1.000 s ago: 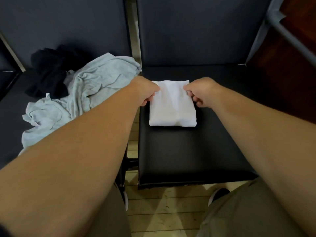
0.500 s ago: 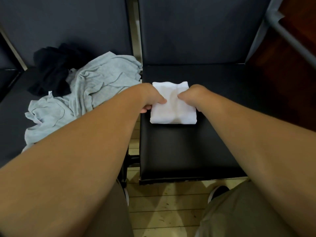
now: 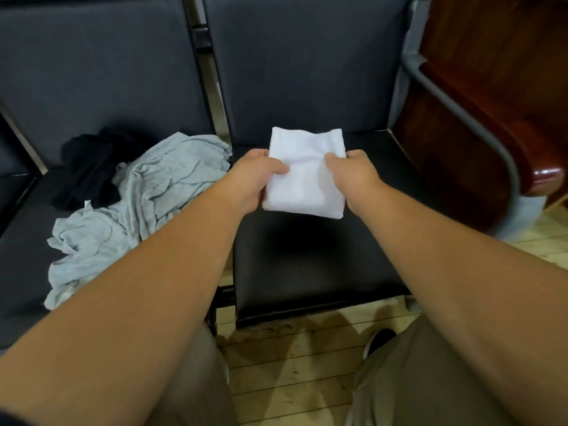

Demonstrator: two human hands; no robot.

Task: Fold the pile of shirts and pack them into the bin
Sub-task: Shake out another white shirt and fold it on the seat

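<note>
Gripping folded white shirt (image 3: 304,179) at frame centre: left hand (image 3: 256,176) and right hand (image 3: 353,173), fingers pinching opposite edges; grey shirt (image 3: 147,192), black garment (image 3: 89,167) at left.

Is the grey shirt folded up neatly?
No, the grey shirt lies crumpled on the seat beside a black garment; only the white shirt in the left hand and right hand is folded.

Pretty dim, soft indoor light here: the dark seat (image 3: 307,256) swallows detail while the folded white shirt (image 3: 304,186) is blown out, creases barely showing. Small hot glare spot on the wooden corner (image 3: 549,175) at right, faint shadows on the floorboards (image 3: 292,379). Wide-angle lens bends the metal rail (image 3: 458,116) near the right edge, and the forearms (image 3: 153,287) go soft down low.
</note>
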